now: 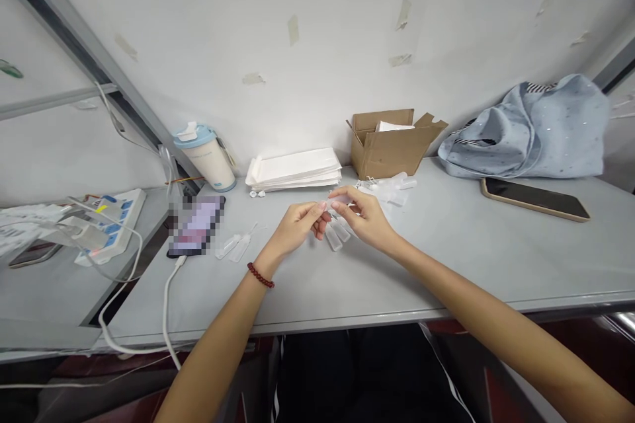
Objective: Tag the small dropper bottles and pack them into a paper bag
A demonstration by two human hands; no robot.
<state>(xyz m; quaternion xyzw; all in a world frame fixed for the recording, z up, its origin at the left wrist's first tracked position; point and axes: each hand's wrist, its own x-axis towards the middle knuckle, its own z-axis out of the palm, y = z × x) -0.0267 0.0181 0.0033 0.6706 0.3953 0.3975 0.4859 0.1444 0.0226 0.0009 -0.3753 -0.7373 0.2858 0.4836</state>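
Above the middle of the grey desk, my left hand (301, 225) and my right hand (364, 215) meet fingertip to fingertip. Both are closed on a small, whitish translucent piece (338, 200), mostly covered by the fingers. Several translucent plastic tubes (333, 238) lie on the desk just below and behind my hands. More of these clear pieces (394, 192) are heaped behind my right hand, before the cardboard box. To the left, two thin-tipped translucent tubes (241, 248) lie beside the phone. A dark red bead bracelet (260, 275) circles my left wrist.
A stack of white paper sleeves (295, 170), an open cardboard box (391, 152) and a blue-lidded cup (208, 158) stand along the wall. Left lies a phone (201, 225) on a white cable; right, a blue cloth bag (540, 129) and another phone (536, 199). A power strip (116, 231) sits far left.
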